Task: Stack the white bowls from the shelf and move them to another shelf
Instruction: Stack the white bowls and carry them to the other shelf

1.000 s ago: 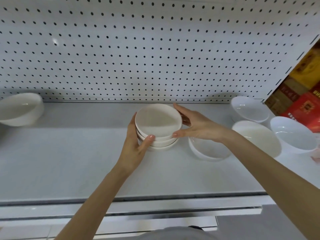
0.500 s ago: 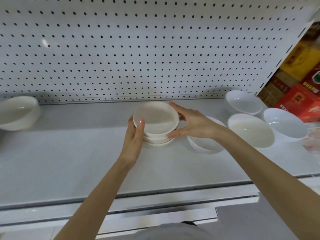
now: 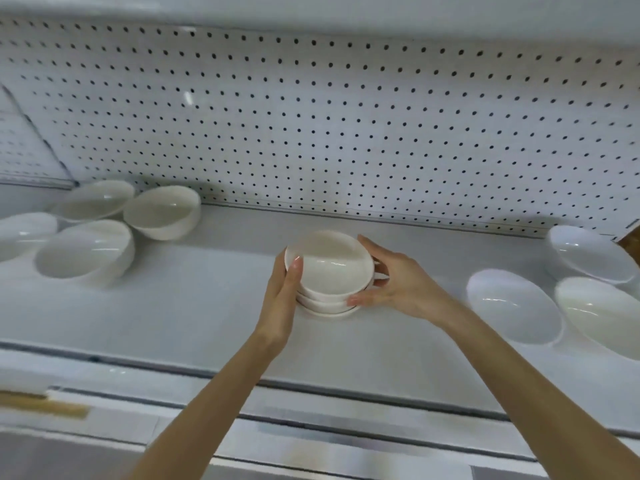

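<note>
A stack of white bowls (image 3: 329, 268) sits in the middle of the white shelf (image 3: 194, 306). My left hand (image 3: 282, 299) holds its left side, thumb over the top rim. My right hand (image 3: 398, 285) grips its right side, fingers curled round the rims. Three more white bowls lie to the right: one at mid-right (image 3: 512, 306), one at the back (image 3: 588, 254) and one at the right edge (image 3: 602, 313). Several white bowls (image 3: 162, 211) cluster at the far left.
A white pegboard wall (image 3: 329, 126) backs the shelf. The underside of an upper shelf (image 3: 311, 8) runs across the top. The shelf's front rail (image 3: 346, 393) crosses below my forearms. A tan strip (image 3: 45, 405) lies at the lower left.
The view has swung left, so the bowl cluster at the far left now shows and the red boxes at the right are gone. Both hands keep hold of the stack, now farther left of the loose bowls.
</note>
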